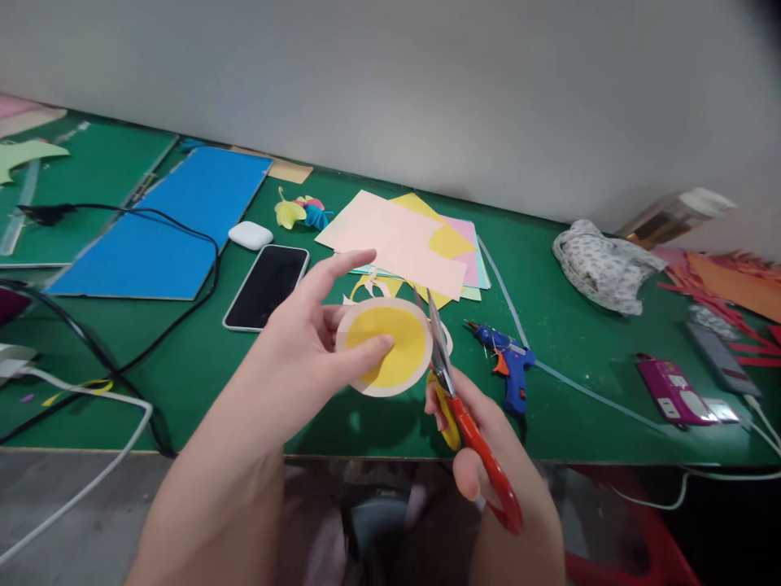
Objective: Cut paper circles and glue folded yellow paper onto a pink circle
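In the middle of the frame, the left hand (305, 342) pinches the round yellow paper disc with a pale rim (386, 346) so the red-handled scissors (469, 415), gripped by the right hand (494, 456), meet its edge.

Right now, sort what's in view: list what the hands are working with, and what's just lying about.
In hand: left hand, paper disc, right hand, scissors.

Lying about: phone, glue gun, blue board, paper sheets, earbud case, cloth.

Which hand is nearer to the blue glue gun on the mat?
Right. The right hand, holding the red scissors, is just left of the blue glue gun; the left hand holds the paper disc farther left.
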`<move>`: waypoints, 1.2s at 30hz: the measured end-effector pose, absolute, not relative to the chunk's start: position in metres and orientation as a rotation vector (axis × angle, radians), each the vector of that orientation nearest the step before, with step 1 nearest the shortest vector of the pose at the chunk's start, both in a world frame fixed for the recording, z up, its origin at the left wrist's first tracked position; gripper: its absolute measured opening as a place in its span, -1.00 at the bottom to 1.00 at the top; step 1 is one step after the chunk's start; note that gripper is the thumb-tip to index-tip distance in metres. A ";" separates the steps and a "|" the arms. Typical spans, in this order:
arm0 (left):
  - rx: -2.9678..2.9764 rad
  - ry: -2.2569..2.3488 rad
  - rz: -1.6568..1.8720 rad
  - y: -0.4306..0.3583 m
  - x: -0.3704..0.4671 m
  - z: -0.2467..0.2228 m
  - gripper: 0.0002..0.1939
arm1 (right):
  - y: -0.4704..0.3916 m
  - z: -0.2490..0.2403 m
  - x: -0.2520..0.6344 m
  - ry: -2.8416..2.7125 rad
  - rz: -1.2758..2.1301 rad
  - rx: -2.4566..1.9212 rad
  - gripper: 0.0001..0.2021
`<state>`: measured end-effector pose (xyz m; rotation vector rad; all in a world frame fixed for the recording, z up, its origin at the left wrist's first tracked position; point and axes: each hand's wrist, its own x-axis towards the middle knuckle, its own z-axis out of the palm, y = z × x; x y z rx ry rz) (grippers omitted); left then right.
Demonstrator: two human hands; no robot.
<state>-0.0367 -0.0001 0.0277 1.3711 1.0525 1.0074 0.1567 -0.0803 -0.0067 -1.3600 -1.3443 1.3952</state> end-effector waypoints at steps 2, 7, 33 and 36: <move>1.378 1.056 0.996 0.000 -0.038 0.028 -0.34 | -0.080 -0.008 0.157 -1.355 1.390 -1.366 0.13; 1.383 1.048 0.987 0.000 -0.039 0.027 -0.34 | -0.080 -0.008 0.157 -1.358 1.375 -1.397 0.16; 1.244 1.034 1.100 0.004 -0.034 0.026 -0.36 | -0.083 -0.018 0.163 -1.222 1.328 -1.267 -0.05; 1.135 1.029 1.205 0.008 -0.027 0.021 -0.38 | -0.078 -0.024 0.153 -1.154 1.199 -1.132 -0.26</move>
